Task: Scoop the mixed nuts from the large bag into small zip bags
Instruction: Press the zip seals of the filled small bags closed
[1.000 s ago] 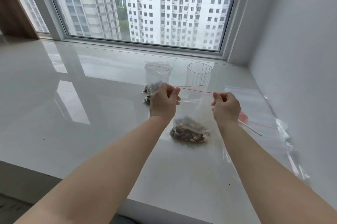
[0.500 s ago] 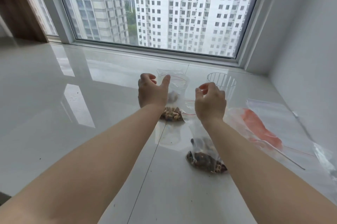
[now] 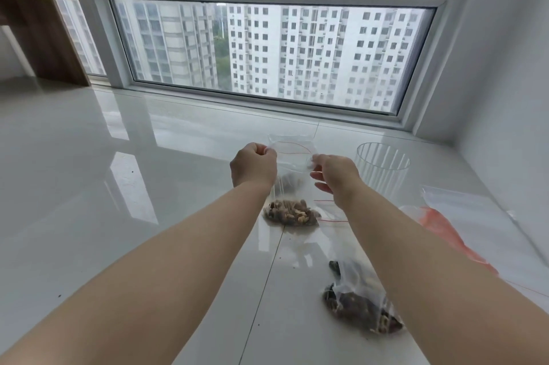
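Note:
A small clear zip bag (image 3: 292, 183) with a red seal line stands upright on the glossy white sill, mixed nuts (image 3: 291, 213) heaped in its bottom. My left hand (image 3: 253, 165) pinches the bag's top left corner. My right hand (image 3: 335, 174) pinches its top right edge with thumb and forefinger, the other fingers spread. A second small zip bag (image 3: 361, 302) holding nuts lies on the sill under my right forearm, free of both hands.
A clear ribbed plastic cup (image 3: 383, 170) stands to the right of the held bag. Flat clear bags (image 3: 475, 222) with an orange-red item (image 3: 442, 225) lie at the right by the wall. The window frame runs behind; a wooden shelf (image 3: 38, 32) stands far left.
Both hands released the near bag, which now lies on the sill. They reached forward and took hold of the top of the farther standing bag. The camera tilted upward.

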